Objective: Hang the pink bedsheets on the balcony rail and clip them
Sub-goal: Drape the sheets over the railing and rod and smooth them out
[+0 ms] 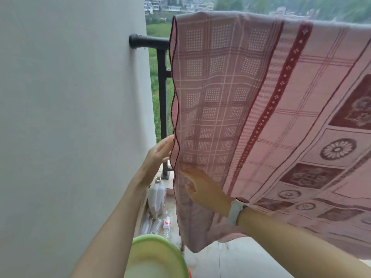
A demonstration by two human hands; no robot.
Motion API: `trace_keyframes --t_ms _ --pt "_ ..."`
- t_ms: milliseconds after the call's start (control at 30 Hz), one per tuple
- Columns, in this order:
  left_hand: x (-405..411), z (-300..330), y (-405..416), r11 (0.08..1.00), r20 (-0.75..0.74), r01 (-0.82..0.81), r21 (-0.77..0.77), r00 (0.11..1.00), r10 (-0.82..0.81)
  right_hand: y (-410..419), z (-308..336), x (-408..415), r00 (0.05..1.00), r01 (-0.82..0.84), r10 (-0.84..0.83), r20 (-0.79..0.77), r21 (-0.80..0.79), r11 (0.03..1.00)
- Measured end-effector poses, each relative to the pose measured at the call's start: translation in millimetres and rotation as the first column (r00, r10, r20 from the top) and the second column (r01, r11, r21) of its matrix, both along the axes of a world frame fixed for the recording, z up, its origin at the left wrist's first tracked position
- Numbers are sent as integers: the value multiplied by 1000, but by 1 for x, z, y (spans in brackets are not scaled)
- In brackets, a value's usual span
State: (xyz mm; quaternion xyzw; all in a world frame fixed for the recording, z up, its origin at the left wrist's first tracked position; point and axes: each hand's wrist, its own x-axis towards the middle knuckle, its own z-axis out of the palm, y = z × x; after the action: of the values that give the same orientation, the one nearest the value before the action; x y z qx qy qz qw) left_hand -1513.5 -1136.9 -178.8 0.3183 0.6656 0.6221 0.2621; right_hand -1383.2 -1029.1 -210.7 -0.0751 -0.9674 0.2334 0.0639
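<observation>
— How much of the hanging can be counted as done?

— The pink bedsheet (261,109) is already draped over the balcony rail (149,41); its top fold lies along the far edge, and the cloth falls toward the near side. Only a short left end of the rail is left bare, where it is fixed into the white wall (70,117).

— And the hands?

— The left hand (160,152) is held with straight, relaxed fingers against the sheet's scalloped left edge; nothing is pinched. The right hand (206,192), with a pale wristband (236,211), is laid flat with fingers spread on the near face of the cloth. The edge appears to be being smoothed out.

— What is left?

— No clip can be seen anywhere, so clipping is judged not yet done. Whether a second sheet waits in the green basin (160,255) at the near edge cannot be told.
</observation>
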Motion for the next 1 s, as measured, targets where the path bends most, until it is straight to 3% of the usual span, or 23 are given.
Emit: trace_keyframes --t_ms 67,167,267,367,433,500,633,733,800,833,900,933,1000 --pt "1 17 11 996 -79 -74 41 994 77 6 13 3 994 -1 3 -105 19 1000" --pt "6 39 32 946 -219 -289 147 923 316 20 41 5 956 41 -12 -295 93 995" --pt "7 42 37 886 -188 -433 166 868 459 37 84 9 859 94 51 -509 255 962" --pt "11 68 33 919 -51 -339 202 933 355 55 138 12 690 161 185 -699 399 903" --pt "12 103 38 929 -64 -243 279 961 270 66 175 10 597 232 240 -765 451 862" --pt "14 145 50 889 -83 -266 372 945 317 81 204 8 584 329 214 -783 469 819" --pt "12 205 71 724 77 -493 483 847 526 104 230 10 679 403 134 -722 519 754" --pt "12 217 78 570 -34 -677 465 630 776 115 237 20 707 392 175 -685 586 709" --pt "23 223 82 444 -194 -787 428 400 896 127 240 31 694 414 164 -701 575 706" --pt "29 225 85 409 -373 -792 453 248 894 134 241 37 690 420 161 -706 572 705" --pt "44 228 98 487 -711 -677 552 -76 699 151 240 49 692 408 183 -698 588 698" --pt "53 229 108 588 -801 -600 542 -156 578 159 239 56 693 400 205 -692 604 689" --pt "76 230 136 761 -904 -495 420 -150 401 178 237 73 686 409 229 -691 626 663"
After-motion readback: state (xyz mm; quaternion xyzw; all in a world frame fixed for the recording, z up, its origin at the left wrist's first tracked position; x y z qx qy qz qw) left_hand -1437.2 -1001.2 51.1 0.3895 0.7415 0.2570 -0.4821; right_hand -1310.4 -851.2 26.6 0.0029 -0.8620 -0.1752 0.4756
